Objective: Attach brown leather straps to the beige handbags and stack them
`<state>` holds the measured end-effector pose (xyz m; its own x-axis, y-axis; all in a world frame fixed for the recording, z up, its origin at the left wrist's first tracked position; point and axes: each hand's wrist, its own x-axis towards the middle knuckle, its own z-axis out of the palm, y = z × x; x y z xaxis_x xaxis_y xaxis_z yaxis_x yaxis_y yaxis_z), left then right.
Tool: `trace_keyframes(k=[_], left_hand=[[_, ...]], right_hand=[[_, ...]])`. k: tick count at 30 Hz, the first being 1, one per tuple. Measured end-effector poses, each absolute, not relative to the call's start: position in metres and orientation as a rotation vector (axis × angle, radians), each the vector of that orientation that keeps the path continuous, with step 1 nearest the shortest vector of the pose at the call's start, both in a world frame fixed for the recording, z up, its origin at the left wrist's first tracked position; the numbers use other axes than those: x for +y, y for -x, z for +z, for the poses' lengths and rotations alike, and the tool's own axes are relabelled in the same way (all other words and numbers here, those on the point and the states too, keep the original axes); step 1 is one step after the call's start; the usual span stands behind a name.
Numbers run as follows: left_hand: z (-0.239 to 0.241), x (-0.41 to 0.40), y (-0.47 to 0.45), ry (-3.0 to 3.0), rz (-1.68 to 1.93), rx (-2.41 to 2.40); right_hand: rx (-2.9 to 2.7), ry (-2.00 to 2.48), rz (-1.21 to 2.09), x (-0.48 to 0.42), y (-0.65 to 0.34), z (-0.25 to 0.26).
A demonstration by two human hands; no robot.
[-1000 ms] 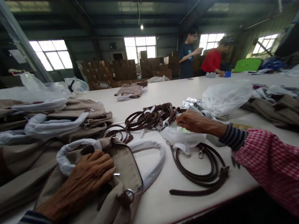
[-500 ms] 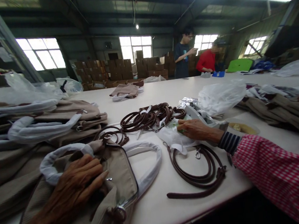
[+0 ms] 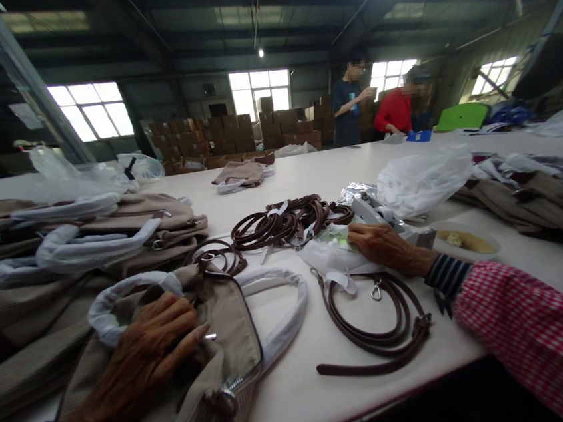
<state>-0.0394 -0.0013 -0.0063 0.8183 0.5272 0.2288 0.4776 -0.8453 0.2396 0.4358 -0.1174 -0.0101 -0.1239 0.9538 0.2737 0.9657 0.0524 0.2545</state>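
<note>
My left hand (image 3: 148, 349) lies flat, fingers spread, on a beige fabric handbag (image 3: 228, 324) whose handles (image 3: 277, 319) are wrapped in white film. My right hand (image 3: 383, 246) rests on a small clear plastic bag (image 3: 329, 256) with something green inside; its fingers curl over the bag's far edge, so a firm grip is not clear. A coiled brown leather strap (image 3: 374, 325) with a metal clip lies just in front of that hand. A bundle of more brown straps (image 3: 287, 220) sits behind it.
Stacked beige handbags (image 3: 113, 235) fill the left of the white table (image 3: 318, 173). A crumpled white plastic bag (image 3: 422, 179) and more beige bags (image 3: 537, 201) lie to the right. Two people stand at the far end, before stacked cardboard boxes (image 3: 233, 132).
My right hand drew back slightly toward me over the small plastic bag. My left hand stayed on the handbag; the view shifted a little.
</note>
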Motion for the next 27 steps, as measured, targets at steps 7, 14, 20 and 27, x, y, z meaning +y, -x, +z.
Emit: trace_keyframes(k=[7, 14, 20, 27], left_hand=[[-0.008, -0.002, 0.041, -2.886, 0.561, 0.707], [-0.008, -0.001, 0.039, -2.929, 0.511, 0.673], [-0.01, -0.002, 0.037, -3.01, 0.553, 0.644], [-0.009, -0.004, 0.036, -3.039, 0.64, 0.592]], right_hand=[[-2.054, 2.188, -0.56, -0.121, -0.435, -0.005], [-2.034, 2.337, -0.654, -0.131, -0.428, 0.015], [-1.948, 2.199, -0.387, -0.13, -0.444, 0.024], [-1.879, 2.073, -0.299, -0.13, -0.446, 0.036]])
